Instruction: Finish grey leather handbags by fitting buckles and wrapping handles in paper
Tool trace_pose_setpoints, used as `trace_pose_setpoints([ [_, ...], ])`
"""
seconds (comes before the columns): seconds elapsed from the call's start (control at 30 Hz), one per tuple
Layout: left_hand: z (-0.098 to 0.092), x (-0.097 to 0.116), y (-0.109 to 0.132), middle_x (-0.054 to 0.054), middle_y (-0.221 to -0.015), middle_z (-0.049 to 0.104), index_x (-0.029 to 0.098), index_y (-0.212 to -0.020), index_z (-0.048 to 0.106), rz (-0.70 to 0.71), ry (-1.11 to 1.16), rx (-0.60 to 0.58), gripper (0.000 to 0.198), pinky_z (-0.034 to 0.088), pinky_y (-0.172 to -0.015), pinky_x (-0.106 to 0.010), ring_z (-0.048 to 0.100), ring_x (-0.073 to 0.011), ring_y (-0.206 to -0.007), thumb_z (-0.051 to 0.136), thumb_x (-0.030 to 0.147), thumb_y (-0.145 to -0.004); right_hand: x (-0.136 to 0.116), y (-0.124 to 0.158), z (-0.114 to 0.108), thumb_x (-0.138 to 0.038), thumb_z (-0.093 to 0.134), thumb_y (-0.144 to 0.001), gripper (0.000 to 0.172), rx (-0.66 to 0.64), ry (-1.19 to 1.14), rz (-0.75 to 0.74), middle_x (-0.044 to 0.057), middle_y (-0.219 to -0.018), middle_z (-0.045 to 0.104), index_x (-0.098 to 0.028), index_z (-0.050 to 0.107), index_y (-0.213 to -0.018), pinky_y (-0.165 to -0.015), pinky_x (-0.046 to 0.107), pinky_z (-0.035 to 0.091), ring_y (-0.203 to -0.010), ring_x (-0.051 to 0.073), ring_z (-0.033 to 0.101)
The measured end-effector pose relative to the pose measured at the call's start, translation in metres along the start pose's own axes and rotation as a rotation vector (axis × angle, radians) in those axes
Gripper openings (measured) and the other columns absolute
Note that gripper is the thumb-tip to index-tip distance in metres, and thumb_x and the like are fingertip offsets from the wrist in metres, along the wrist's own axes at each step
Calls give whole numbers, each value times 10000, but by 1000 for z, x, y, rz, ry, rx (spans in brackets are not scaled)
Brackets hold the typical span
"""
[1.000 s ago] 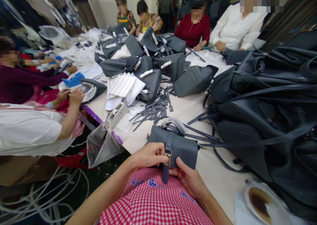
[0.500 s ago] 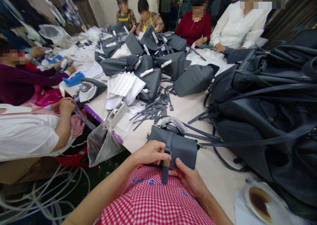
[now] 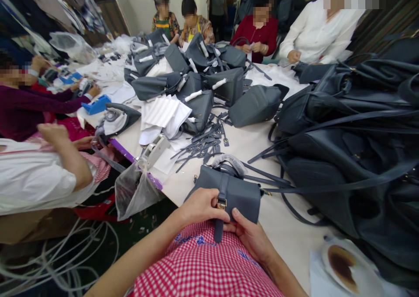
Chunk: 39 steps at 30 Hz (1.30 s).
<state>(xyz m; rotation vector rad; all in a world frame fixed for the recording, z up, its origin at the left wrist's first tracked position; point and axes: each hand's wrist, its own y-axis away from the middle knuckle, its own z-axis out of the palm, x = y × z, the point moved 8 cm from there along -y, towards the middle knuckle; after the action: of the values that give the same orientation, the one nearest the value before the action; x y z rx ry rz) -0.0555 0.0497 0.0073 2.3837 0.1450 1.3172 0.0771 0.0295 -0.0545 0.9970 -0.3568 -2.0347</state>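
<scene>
A dark blue-grey handbag rests at the table's front edge against my checked apron, its front flap facing me. A strap with a gold buckle runs down the flap, and the strap's loose end hangs below. My left hand is closed on the strap at the buckle, thumb across it just under the metal. My right hand grips the bag's lower edge, thumb on the front and fingers underneath. A wrapped handle stands up behind the flap.
Loose straps lie beyond the bag, near a tape dispenser and an iron. Dark bags pile up on the right. A dish of brown liquid sits at lower right. Co-workers surround the table.
My left thumb has slid a little down and right, showing more of the buckle. My right hand stays put. At left, a co-worker in white has raised a hand.
</scene>
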Motion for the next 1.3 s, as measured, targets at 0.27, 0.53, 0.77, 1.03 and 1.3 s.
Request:
trace_pose_setpoints([
  [0.27, 13, -11, -4, 73, -528, 490, 196, -646, 466, 8, 415, -238, 324, 322, -486, -214, 443, -96, -493, 735, 377, -648, -1, 0, 2, -343, 809, -736, 499, 4, -5, -23, 141, -1053, 759, -107, 666, -1152, -722, 364, 641, -930, 289, 738],
  [0.53, 12, -19, 0, 22, -564, 620, 186, -708, 538, -87, 39, -24, 56, 384, -545, -218, 577, -137, -555, 507, 155, -742, 6, -8, -20, -402, 790, -740, 613, 166, 142, -78, 97, -996, 772, -185, 597, -1279, -817, 466, 613, -866, 296, 750],
  [0.77, 14, -23, 1, 0, -609, 652, 176, -699, 572, -162, -80, 110, 110, 365, -547, -230, 590, -154, -587, 508, 98, -656, 1, -7, -33, -512, 777, -702, 674, 315, 352, -86, 99, -941, 781, -154, 616, -1250, -879, 471, 575, -859, 308, 752],
  [1.03, 18, -20, -6, -36, -727, 668, 165, -748, 609, -170, -259, 197, 128, 364, -571, -247, 600, -165, -656, 492, 112, -747, -2, -6, -36, -517, 774, -707, 600, 407, 410, -78, 121, -974, 777, -140, 642, -1155, -891, 450, 578, -887, 316, 747],
  [1.3, 23, -7, -2, -136, -862, 711, 152, -946, 608, -85, -456, 182, 205, 460, -724, -378, 670, -295, -797, 431, 180, -848, 0, -13, -24, -433, 789, -718, 643, 279, 149, -112, 131, -1086, 753, -138, 587, -1252, -853, 432, 608, -912, 294, 744],
])
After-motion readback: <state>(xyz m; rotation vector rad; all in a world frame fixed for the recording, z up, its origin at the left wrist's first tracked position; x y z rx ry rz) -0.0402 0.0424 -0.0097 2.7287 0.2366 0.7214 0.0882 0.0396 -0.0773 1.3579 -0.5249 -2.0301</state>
